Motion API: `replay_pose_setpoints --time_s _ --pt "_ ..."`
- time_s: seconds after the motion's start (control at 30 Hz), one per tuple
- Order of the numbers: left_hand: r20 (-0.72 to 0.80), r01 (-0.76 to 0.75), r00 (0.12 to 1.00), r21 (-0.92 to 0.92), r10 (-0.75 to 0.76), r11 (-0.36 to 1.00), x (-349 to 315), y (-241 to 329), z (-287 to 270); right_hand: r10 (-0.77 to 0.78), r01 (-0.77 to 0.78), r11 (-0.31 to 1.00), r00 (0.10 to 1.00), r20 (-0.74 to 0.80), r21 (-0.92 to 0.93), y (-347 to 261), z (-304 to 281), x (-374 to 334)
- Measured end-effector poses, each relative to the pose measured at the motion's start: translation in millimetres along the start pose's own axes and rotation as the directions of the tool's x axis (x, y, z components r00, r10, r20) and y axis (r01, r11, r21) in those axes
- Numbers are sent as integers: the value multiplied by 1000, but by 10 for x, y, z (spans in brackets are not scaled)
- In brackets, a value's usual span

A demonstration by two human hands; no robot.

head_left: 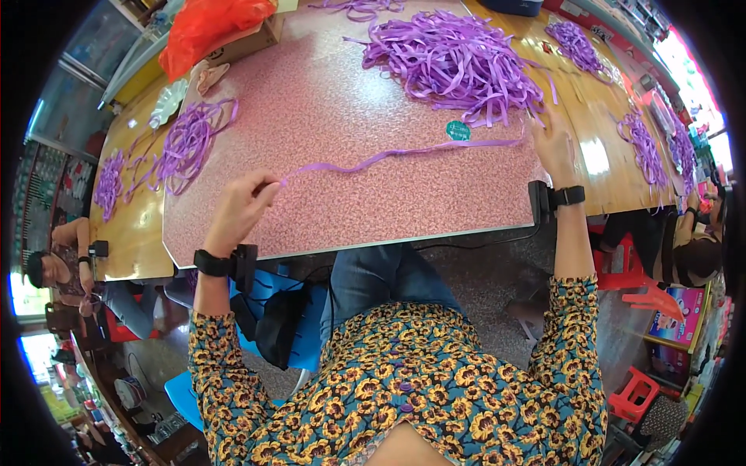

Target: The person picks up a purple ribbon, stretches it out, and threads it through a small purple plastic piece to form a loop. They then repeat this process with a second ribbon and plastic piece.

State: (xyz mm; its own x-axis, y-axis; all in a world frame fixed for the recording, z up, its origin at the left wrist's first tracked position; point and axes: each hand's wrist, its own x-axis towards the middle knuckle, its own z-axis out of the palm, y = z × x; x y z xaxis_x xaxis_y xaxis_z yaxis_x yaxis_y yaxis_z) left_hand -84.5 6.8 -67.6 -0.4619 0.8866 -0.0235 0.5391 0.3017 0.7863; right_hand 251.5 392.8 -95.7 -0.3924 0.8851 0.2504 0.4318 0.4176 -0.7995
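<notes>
A narrow purple ribbon (365, 164) stretches across the pink speckled board (373, 210), a little slack and wavy. Its left end is pinched between the thumb and fingers of my left hand (242, 203). The right end runs to my right hand (554, 153), near the board's right edge, whose fingertips are closed at it. Just beyond my right hand lies a large heap of purple ribbons (458, 62). Each wrist wears a dark band with a small black device.
Smaller ribbon piles lie at the left (186, 144) and far right (575, 45). A red plastic bag (214, 31) sits on a cardboard box (249, 43) at the back left. A person (66, 256) sits at left, another (691, 248) at right. Red stools (633, 392) stand on the floor.
</notes>
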Motion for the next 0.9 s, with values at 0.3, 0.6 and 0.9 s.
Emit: replay_pose_setpoints --time_s 0.3,0.6,0.9 --pt "60 -260 957 -262 284 929 123 955 726 -542 160 752 701 464 639 -1523 892 -1138" --pt "137 -20 987 -378 77 926 11 754 583 -429 107 857 690 583 504 -1533 821 -999" --pt "169 72 985 -566 30 821 -55 560 566 -279 -70 873 740 612 482 -1400 830 -897"
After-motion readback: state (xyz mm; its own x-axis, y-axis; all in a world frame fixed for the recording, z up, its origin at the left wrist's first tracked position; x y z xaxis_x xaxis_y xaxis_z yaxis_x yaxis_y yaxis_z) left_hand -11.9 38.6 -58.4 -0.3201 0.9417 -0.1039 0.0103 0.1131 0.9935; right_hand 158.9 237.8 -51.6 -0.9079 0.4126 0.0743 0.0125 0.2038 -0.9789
